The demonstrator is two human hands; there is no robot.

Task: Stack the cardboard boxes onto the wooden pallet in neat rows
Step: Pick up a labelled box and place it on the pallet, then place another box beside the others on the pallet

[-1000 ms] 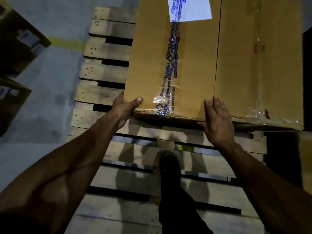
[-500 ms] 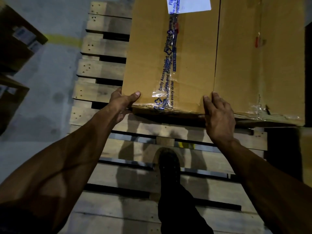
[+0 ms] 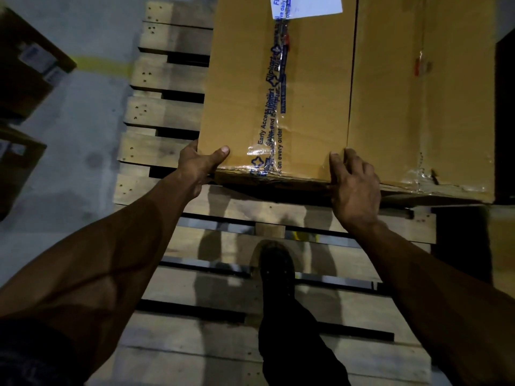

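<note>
Nearest the camera, a dark trouser leg and black shoe (image 3: 277, 267) stand on the slats of the wooden pallet (image 3: 211, 288), toe pointing forward. Both bare forearms reach out over the slats toward the cardboard box (image 3: 242, 87).

The left hand (image 3: 199, 165) grips the box's near left corner: its thumb lies flat on the top face while the fingers wrap around the side and under the edge, mostly hidden. The right hand (image 3: 354, 185) rests on the near edge, just where this box meets a second cardboard box (image 3: 420, 107) to its right; its fingers (image 3: 338, 162) are nearly straight and press on the top face, gripping nothing.

The gripped box lies on the pallet, its right side touching the second box. Clear tape with blue print (image 3: 274, 107) runs along its top, and a white label (image 3: 306, 6) sits at the far end.

Farther off, bare pallet slats continue to the left of the boxes. Beyond them, on the grey floor (image 3: 83, 129), a faint yellow line (image 3: 111, 65) crosses, and dim brown boxes (image 3: 25, 68) stand at the left edge.
</note>
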